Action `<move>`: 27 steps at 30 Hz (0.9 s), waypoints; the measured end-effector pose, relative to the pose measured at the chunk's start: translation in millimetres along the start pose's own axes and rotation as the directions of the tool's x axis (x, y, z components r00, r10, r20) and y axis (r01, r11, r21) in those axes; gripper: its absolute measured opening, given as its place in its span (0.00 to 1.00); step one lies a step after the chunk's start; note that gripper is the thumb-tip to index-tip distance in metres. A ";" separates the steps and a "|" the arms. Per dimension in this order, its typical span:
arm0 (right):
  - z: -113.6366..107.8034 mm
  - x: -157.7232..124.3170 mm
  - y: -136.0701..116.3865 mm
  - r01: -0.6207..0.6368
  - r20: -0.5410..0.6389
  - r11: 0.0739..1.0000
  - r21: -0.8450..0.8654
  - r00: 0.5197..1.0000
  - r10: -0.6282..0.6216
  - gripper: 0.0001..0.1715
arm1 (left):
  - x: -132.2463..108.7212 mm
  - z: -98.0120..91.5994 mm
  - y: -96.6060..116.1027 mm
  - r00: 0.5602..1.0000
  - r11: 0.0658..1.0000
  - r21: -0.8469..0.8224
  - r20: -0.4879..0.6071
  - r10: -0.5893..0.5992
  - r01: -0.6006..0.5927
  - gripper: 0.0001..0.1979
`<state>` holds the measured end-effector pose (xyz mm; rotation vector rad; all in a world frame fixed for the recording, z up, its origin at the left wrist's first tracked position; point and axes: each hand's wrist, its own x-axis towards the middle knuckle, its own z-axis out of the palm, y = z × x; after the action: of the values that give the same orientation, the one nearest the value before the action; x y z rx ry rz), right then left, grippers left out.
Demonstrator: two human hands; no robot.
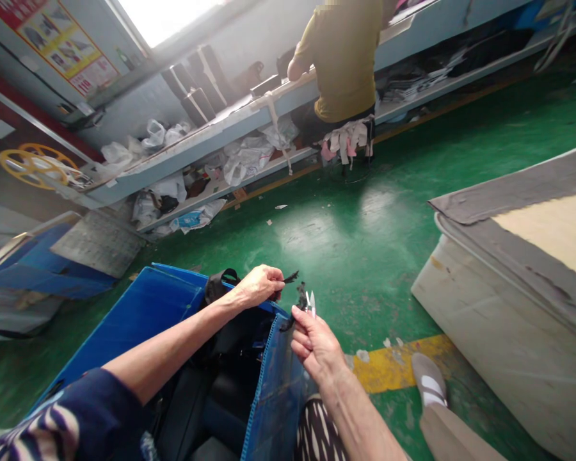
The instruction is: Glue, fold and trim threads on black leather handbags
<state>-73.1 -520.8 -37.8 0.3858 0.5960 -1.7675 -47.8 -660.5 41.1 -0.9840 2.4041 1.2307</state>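
My left hand (262, 283) is closed in a pinch on a thin black strip (292, 278) above the far corner of a blue bin (139, 307). Just to its right, my right hand (314, 339) holds small scissors (311, 302), whose pale blades point up. Frayed black material (301, 294) sits at the fingertips of that hand, beside the blades. The two hands are a short distance apart. Dark items (221, 390) fill the inside of the bin, and a black strap (221, 282) hangs over its far edge.
A person in an olive shirt (348, 57) sits at a long bench (173, 150) with bags on its lower shelf. A large pale container (499, 333) topped with grey cloth stands right. A foot (429, 378) rests by the yellow floor line (384, 368). Another blue bin (52, 262) is left.
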 end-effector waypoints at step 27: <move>-9.4 -10.4 -24.9 0.359 -0.020 0.899 -0.251 0.926 -0.376 0.22 | 10.9 12.0 13.4 0.988 0.978 -0.163 0.105 -0.112 0.128 0.08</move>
<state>-94.6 -502.1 -34.9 0.1676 0.9757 -2.0153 -65.6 -650.4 36.6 -1.0748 2.1625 1.4225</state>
